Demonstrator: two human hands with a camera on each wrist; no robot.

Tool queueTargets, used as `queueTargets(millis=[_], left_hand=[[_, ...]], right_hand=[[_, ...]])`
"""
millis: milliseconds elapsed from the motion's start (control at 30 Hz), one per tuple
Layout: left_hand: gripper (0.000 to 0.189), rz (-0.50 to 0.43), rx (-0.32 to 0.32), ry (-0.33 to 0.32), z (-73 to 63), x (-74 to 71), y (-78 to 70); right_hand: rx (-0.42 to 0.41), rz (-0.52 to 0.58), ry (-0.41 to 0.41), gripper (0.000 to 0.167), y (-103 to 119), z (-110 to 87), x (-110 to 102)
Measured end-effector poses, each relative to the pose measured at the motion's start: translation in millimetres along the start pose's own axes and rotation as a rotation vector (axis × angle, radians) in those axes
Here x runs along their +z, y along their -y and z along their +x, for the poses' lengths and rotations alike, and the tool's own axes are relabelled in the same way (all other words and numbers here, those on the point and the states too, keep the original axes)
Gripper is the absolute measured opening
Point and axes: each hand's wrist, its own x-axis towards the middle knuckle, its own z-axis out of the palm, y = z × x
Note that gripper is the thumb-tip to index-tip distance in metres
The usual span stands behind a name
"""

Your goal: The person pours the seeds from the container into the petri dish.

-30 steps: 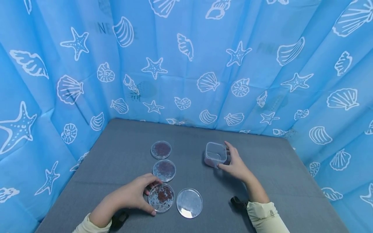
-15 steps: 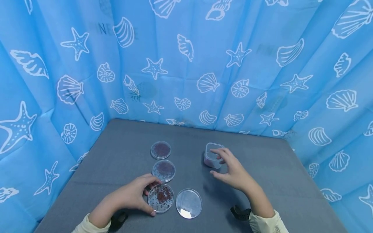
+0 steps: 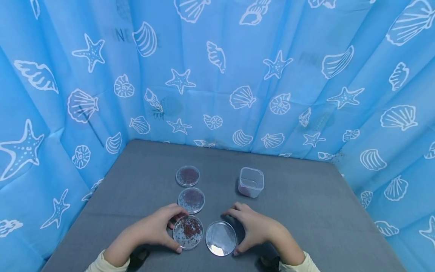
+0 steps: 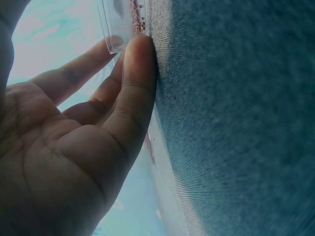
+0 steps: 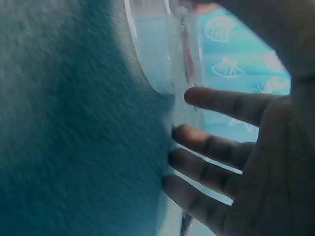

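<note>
My left hand (image 3: 153,228) grips the rim of an uncovered petri dish (image 3: 188,231) with reddish-brown granules scattered in it. In the left wrist view, the thumb (image 4: 138,69) lies low against the cloth at the dish's wall. Beside that dish, a transparent petri dish lid (image 3: 221,238) lies on the table. My right hand (image 3: 256,228) is spread around the lid's right side, thumb near its lower edge and fingers beyond its upper edge. The right wrist view has those fingers (image 5: 216,140) extended and apart, with the lid's edge (image 5: 147,54) above them.
Two more petri dishes (image 3: 191,199) with dark reddish contents stand in a row behind the gripped one. A square transparent plastic box (image 3: 251,181), pinkish near its bottom, stands at the back right. Grey cloth (image 3: 306,196) covers the table, and a blue shell-print curtain (image 3: 217,75) encloses it.
My right hand has let go of the plastic box and moved down and left to the lid. The left hand has stayed on its dish.
</note>
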Motion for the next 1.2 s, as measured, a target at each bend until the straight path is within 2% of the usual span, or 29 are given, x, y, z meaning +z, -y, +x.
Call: queueTargets(millis=[133,333,700,1067,1200], left_hand=[[0.085,0.0,0.009,-0.001,-0.2,-0.4,0.5],[0.086,0.003,0.005,0.003,0.0,-0.9,0.8],[0.086,0.009,-0.013,0.004,1.2,0.4,2.0],[0.086,-0.002,-0.008,0.008,1.9,0.5,3.5],[0.085,-0.001,-0.014,0.01,1.1,0.4,2.2]], right_hand=[[0.024,-0.041,0.002,0.093,3,5.2,4],[-0.016,-0.096,-0.019,0.089,4,8.7,9],[-0.035,-0.107,0.003,0.088,7,14.3,13],[-0.105,0.06,0.014,0.083,6,11.1,7],[-0.166,0.118,-0.015,0.081,6,11.8,7]])
